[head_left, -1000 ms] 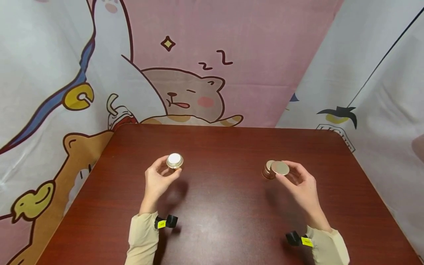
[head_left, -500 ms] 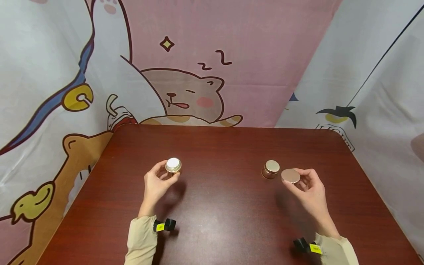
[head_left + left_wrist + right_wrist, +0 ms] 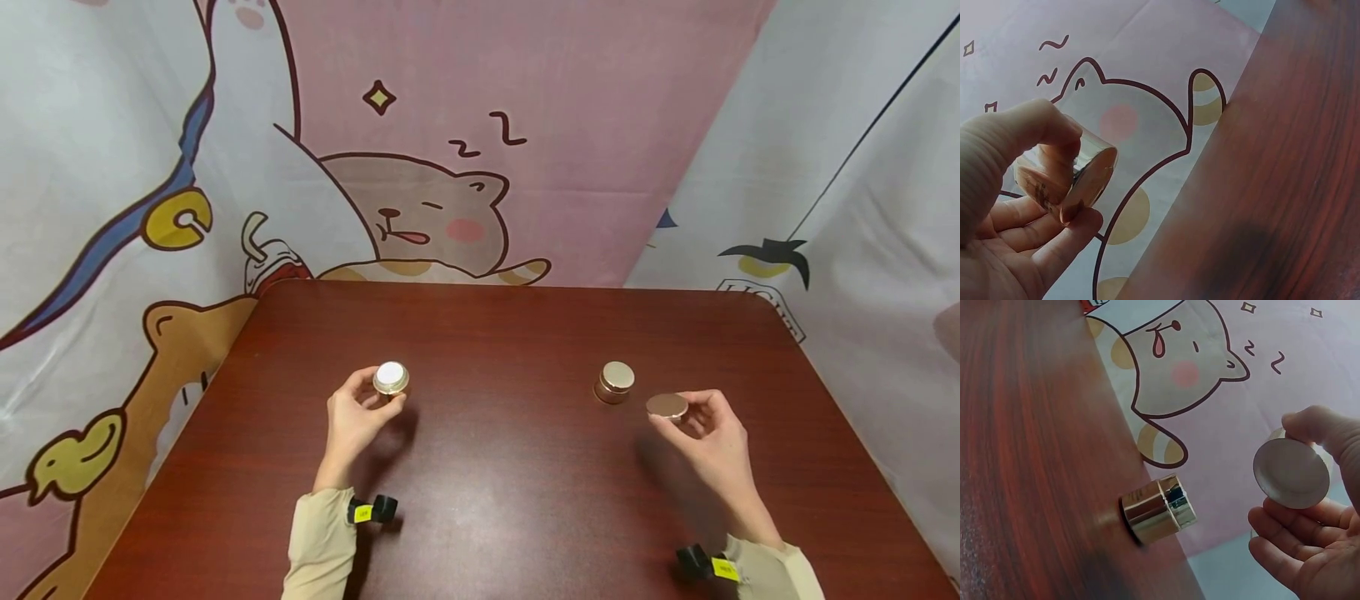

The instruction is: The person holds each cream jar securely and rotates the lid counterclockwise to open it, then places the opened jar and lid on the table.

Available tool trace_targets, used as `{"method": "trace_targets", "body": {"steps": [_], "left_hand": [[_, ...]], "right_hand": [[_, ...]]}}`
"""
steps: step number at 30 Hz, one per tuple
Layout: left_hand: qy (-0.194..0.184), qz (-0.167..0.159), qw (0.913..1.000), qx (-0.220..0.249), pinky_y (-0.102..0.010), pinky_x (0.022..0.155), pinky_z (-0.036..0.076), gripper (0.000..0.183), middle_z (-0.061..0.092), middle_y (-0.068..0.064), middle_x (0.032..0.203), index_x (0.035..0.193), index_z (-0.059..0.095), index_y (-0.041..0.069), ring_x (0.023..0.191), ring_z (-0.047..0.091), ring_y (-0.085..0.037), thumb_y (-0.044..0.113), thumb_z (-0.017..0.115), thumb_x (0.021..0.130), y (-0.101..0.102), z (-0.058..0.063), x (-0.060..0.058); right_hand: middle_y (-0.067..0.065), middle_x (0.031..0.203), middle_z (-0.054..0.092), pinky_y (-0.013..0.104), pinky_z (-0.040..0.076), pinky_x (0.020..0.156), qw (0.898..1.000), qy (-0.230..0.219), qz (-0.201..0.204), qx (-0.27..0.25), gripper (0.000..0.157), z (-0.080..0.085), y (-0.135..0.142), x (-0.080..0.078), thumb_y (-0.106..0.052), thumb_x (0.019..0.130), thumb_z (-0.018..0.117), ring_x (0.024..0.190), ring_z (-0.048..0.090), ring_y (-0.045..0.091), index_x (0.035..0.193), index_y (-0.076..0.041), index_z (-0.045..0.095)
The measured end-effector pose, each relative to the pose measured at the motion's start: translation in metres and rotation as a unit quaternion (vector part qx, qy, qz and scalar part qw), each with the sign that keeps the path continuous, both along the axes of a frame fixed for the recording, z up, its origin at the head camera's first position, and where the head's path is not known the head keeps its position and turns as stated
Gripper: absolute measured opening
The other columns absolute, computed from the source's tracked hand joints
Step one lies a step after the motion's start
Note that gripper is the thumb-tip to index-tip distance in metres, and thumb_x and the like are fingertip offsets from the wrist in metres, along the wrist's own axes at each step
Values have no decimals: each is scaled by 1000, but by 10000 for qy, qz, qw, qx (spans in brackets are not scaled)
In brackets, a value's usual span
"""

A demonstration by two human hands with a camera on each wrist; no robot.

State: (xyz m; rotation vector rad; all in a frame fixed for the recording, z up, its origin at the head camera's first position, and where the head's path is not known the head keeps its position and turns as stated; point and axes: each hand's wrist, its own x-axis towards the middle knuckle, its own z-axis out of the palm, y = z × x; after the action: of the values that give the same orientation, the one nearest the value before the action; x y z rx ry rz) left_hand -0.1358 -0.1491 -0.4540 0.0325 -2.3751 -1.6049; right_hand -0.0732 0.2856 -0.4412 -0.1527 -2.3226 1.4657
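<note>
My left hand [image 3: 352, 425] pinches a small gold cosmetic jar [image 3: 392, 379] between thumb and fingers, above the table. Its top is bright white and bears no lid; the left wrist view shows the shiny side of this jar [image 3: 1092, 181] tilted. Over on the right, my right hand [image 3: 718, 450] grips a flat round gold lid [image 3: 667, 407] by its edge. From the right wrist, the pale round underside of the lid [image 3: 1291, 475] is visible. A second gold jar [image 3: 615, 382], capped, stands upright on the table just left of that hand, apart from it.
The dark red-brown table [image 3: 480, 333] has rounded far corners. Behind it hangs a cartoon-printed cloth [image 3: 570, 167], reaching down to the table's far edge and along both sides. Each wrist wears a black camera.
The right hand has drawn the lid right and towards me, away from the standing jar it overlapped in view. My left hand has lowered slightly with its jar.
</note>
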Motion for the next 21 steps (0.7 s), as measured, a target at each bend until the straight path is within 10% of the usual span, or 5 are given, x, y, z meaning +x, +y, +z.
{"method": "trace_targets", "body": {"steps": [7,16,21], "left_hand": [[73,-32,10000,25,-41,86,61,47,70,-30,108,115,64,-15,101,68,-36,-8,84,73,1,1,1],[11,37,10000,3,-17,81,58,45,70,-30,107,114,64,-15,96,68,-23,-9,82,73,-2,-2,0],[16,48,10000,-14,-26,83,61,46,70,-31,107,115,64,-15,98,69,-31,-8,83,73,-3,-2,0]], "right_hand": [[-26,94,59,2,48,76,9987,-35,-74,510,40,0,3,4,7,80,83,83,58,-13,113,4,62],[-31,93,60,3,49,75,9966,207,-120,788,39,-2,6,6,7,77,84,83,59,-14,113,4,69],[-19,90,58,0,45,72,9906,373,-138,1312,39,-5,10,7,5,75,85,83,53,-11,112,3,74]]}}
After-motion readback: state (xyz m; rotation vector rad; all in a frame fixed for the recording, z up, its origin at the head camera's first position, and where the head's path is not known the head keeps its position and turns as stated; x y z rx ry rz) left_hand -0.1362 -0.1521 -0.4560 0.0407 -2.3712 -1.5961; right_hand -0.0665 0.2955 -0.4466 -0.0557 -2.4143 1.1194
